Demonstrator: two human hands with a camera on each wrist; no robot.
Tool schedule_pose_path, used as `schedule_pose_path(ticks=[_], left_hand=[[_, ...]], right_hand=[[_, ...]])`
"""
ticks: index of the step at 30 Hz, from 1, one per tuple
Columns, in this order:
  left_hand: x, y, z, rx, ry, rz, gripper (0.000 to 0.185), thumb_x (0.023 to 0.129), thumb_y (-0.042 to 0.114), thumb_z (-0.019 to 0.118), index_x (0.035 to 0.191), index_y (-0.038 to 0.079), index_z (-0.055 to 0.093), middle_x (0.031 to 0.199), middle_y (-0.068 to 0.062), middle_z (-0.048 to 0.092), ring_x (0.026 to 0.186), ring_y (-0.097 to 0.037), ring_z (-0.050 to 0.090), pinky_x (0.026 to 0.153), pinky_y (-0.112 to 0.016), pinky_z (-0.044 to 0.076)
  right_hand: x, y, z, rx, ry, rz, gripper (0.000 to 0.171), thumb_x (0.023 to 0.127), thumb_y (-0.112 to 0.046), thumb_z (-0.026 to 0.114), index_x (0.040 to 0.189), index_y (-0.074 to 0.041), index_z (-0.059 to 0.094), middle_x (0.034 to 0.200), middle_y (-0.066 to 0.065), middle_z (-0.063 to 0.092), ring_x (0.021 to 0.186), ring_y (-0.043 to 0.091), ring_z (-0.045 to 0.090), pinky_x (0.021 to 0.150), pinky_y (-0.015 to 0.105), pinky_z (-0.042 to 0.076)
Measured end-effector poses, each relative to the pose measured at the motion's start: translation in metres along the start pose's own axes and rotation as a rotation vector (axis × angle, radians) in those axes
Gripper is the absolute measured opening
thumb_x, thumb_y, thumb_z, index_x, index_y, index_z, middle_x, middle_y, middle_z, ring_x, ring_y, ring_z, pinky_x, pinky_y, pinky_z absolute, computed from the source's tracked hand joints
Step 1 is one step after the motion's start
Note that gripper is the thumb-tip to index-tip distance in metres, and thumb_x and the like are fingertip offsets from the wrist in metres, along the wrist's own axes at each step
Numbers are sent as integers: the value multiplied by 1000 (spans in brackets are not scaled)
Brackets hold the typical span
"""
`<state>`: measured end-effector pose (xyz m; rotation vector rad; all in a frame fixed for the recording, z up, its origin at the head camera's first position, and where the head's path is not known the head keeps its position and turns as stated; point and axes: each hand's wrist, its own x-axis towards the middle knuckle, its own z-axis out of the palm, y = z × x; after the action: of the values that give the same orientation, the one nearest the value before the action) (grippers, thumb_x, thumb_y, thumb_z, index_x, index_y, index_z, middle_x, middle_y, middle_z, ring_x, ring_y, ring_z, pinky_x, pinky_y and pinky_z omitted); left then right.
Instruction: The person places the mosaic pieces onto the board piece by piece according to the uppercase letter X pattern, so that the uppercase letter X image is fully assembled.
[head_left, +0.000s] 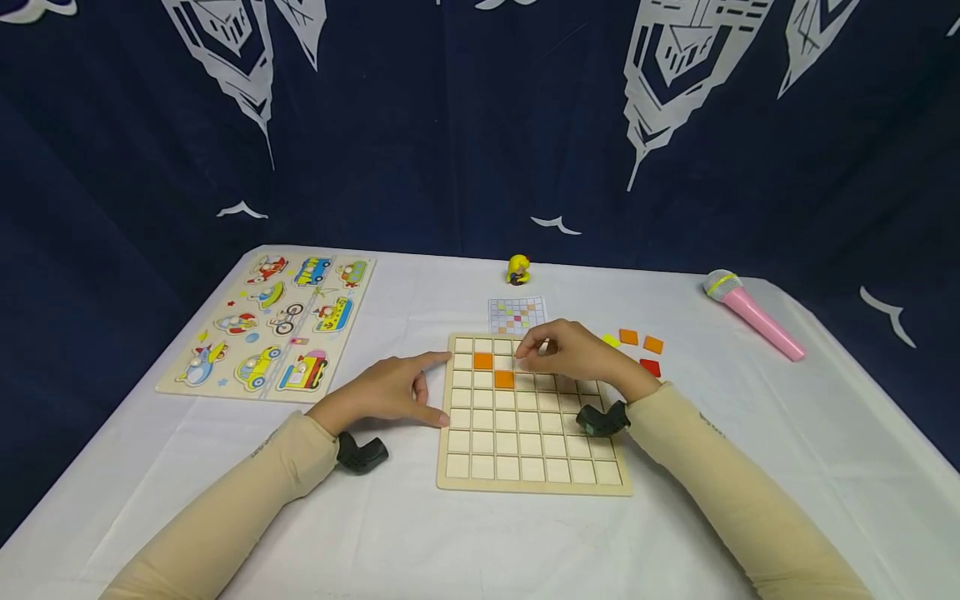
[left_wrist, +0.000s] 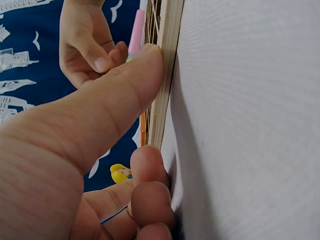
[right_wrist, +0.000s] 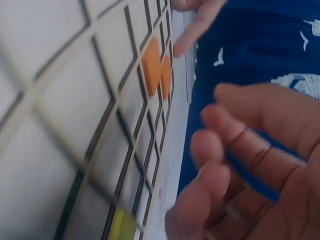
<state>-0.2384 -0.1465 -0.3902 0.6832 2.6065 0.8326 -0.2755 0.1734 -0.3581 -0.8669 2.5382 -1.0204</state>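
Observation:
A wooden grid board [head_left: 525, 479] lies flat in front of me with two orange tiles [head_left: 482, 361] set in its upper left cells; the same orange tiles [right_wrist: 151, 65] show in the right wrist view. My left hand [head_left: 390, 390] rests on the cloth, its straight thumb [left_wrist: 125, 95] and a fingertip pressed against the board's left edge [left_wrist: 165, 75]. My right hand [head_left: 570, 354] hovers over the top rows with loosely curled fingers [right_wrist: 235, 145] and nothing visible between them. A yellow-green tile [right_wrist: 122, 225] lies in a cell close to its thumb, hidden in the head view.
Loose tiles lie right of the board: orange [head_left: 628, 337], orange [head_left: 653, 344], red [head_left: 650, 367], yellow [head_left: 611, 340]. A pattern card [head_left: 517, 315] and yellow toy figure [head_left: 517, 269] sit behind it. A vehicle puzzle [head_left: 273, 325] lies left, a pink microphone [head_left: 753, 315] right.

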Motion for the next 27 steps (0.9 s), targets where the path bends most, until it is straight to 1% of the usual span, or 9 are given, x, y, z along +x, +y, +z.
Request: schedule_pose_path(ticks=[3, 6, 10, 13, 18, 23, 27], left_hand=[[0, 0, 0, 1, 1, -3, 101, 83, 39, 95, 164, 7, 45, 78, 3, 65, 71, -14, 56, 72, -32, 44], [1, 0, 0, 2, 0, -5, 101, 83, 39, 95, 164, 7, 45, 79, 3, 66, 71, -14, 57, 73, -32, 45], [1, 0, 1, 4, -1, -10, 101, 83, 40, 95, 164, 8, 45, 79, 4, 66, 71, -13, 57, 74, -32, 45], [1, 0, 1, 3, 0, -9, 101, 83, 40, 95, 164, 8, 45, 78, 4, 66, 71, -13, 57, 74, -32, 45], [1, -1, 1, 3, -1, 1, 101, 83, 40, 95, 164, 6, 45, 78, 3, 66, 71, -14, 57, 73, -32, 45], [0, 1, 1, 0, 0, -12, 101, 83, 39, 95, 164, 7, 45, 78, 3, 66, 71, -14, 57, 73, -32, 45], [0, 2, 1, -4, 1, -12, 101, 83, 39, 95, 164, 7, 45, 78, 3, 66, 71, -14, 57, 72, -32, 45]], right_hand=[[-6, 6, -7, 13, 16, -31, 11, 102, -7, 73, 109, -1, 78, 100, 3, 73, 80, 19, 58, 75, 31, 50], [-14, 12, -12, 32, 40, -31, 13, 103, -5, 71, 112, 0, 78, 106, 6, 76, 81, 20, 59, 75, 29, 50], [-25, 19, -20, 61, 82, -10, 14, 102, -5, 71, 113, 0, 78, 103, 7, 75, 77, 17, 56, 71, 27, 48], [-34, 23, -25, 89, 111, -16, 14, 103, -5, 71, 114, 2, 77, 99, 8, 73, 74, 14, 53, 68, 27, 45], [-50, 34, -35, 101, 155, -19, 14, 103, -3, 70, 113, 4, 76, 95, 6, 70, 72, 13, 52, 68, 27, 44], [-64, 47, -42, 109, 186, -11, 14, 102, -2, 70, 112, 4, 76, 94, 4, 68, 71, 11, 52, 68, 26, 45], [-75, 55, -48, 117, 206, 1, 14, 102, -1, 69, 113, 5, 76, 91, 2, 65, 66, 11, 51, 59, 26, 45]])
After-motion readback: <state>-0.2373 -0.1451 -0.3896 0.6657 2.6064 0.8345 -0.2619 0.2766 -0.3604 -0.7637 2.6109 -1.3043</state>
